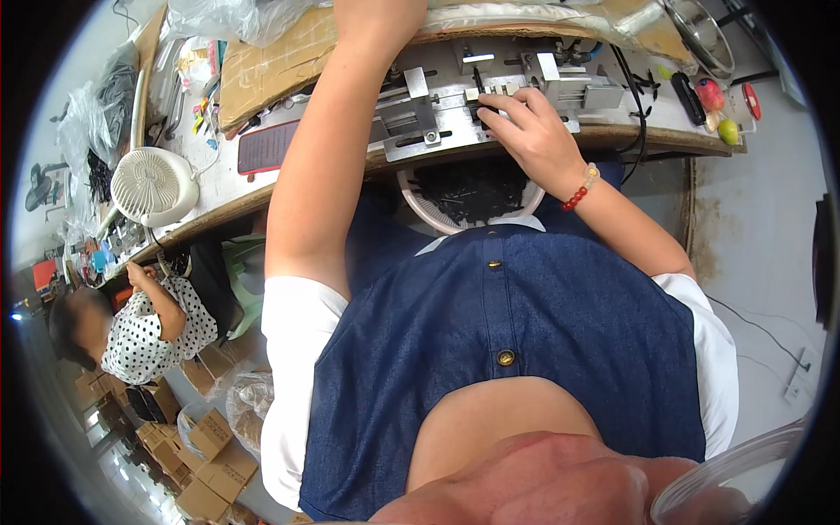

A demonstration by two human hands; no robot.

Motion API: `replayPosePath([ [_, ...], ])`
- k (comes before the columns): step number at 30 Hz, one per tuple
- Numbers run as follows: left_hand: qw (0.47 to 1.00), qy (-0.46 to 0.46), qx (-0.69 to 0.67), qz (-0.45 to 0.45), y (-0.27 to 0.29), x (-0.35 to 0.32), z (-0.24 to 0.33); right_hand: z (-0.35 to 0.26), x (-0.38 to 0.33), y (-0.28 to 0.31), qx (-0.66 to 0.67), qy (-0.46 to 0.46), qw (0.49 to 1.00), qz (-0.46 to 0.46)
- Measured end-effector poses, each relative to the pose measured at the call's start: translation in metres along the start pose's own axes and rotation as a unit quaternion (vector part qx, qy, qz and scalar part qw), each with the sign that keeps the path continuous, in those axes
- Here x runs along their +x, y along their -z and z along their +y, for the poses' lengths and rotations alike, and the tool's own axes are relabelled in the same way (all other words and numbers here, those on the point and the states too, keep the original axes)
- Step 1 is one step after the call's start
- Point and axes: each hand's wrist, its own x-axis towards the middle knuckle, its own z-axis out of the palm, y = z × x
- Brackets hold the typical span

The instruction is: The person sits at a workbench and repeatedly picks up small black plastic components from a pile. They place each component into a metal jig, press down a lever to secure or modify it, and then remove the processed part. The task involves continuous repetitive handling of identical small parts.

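At the metal fixture (422, 101), right hand (529, 136) bent, grip unclear; left hand (381, 12) cut off, state hidden.

your pale tabletop (220, 185) has a brown edge; cardboard boxes (219, 477) are piled at your left, near bright lights (121, 472).

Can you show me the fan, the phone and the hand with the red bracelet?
Fan (150, 184): head view, on its round grille.
Phone (264, 148): head view, on its dark face.
Right hand (538, 140): head view, on the back of it.
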Motion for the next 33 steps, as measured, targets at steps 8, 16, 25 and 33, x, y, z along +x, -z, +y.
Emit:
replayPosePath([
  [8,0.968,0.034,-0.247,0.025,0.035,-0.099,0.065,0.067,0.060,0.039,0.063,-0.113,0.989,0.074],
  [16,0.968,0.085,-0.225,-0.068,-0.002,-0.165,0.080,0.148,0.153,0.032,0.086,-0.341,0.935,0.035],
  [25,0.974,0.084,-0.191,-0.091,-0.011,-0.169,0.089,0.147,0.112,0.055,0.440,-0.303,0.830,0.159],
  [33,0.973,0.080,-0.205,-0.074,0.006,-0.138,0.076,0.058,0.054,0.072,0.720,-0.236,0.642,0.115],
])
